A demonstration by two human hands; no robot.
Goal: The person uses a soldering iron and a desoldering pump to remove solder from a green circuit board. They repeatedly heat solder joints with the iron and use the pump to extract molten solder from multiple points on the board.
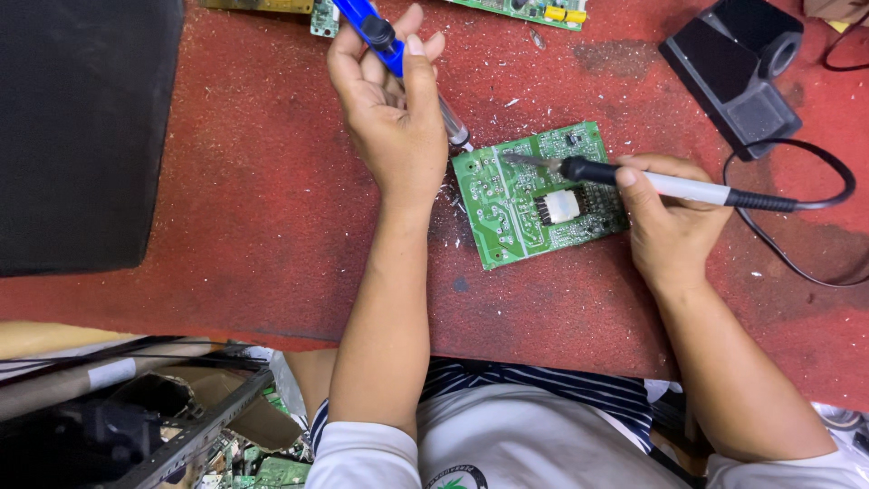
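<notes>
Striped cloth and white sleeves sit nearest, at the worktop's near edge; both forearms reach out over the red surface. Right hand is wrapped round a soldering iron, white grip with a black collar, its cable looping off toward the right edge. The tip lies low across the green circuit board, which sits flat mid-worktop and skewed to the edges, with a white-wrapped transformer near its middle. Left hand is closed on a blue desoldering pump, nozzle just off the board's far-left corner, not touching the tip.

My read: nothing pins the board, so heavy tip pressure could skate it. Keep the pump nozzle upright and close over the heated joint, and keep the iron shaft clear of the transformer wrap. Solder flecks litter the surface round the board. Black iron stand sits at the far right, more boards along the far edge.
</notes>
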